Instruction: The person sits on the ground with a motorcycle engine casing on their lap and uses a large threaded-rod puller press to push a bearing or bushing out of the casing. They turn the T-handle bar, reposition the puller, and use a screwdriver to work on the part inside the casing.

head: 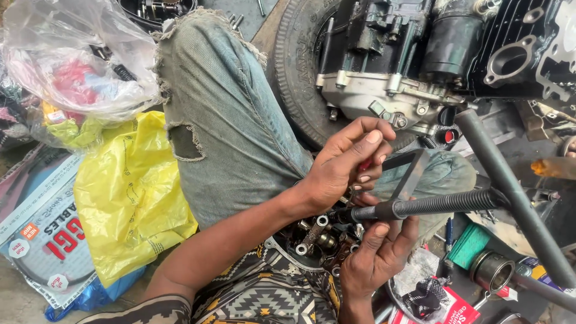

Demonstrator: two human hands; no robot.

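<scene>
Left hand (345,165) is curled tight, fingertips pinching a flat grey metal frame (408,171) with something red tucked in its grip. Right hand (378,252) comes up from below, fingers wrapped around a black ribbed cable (441,204) just under that frame. Beneath both, an oily engine part (321,237) sits in the lap. Behind, an engine block (420,54) leans on a tyre (297,66); a yellow bag (129,192) lies left.

Our left hand (345,165) reaches in from 7 o'clock, fingers (372,137) pinched; our right hand (375,255) comes up from 6 o'clock, fingers curled closed.
</scene>
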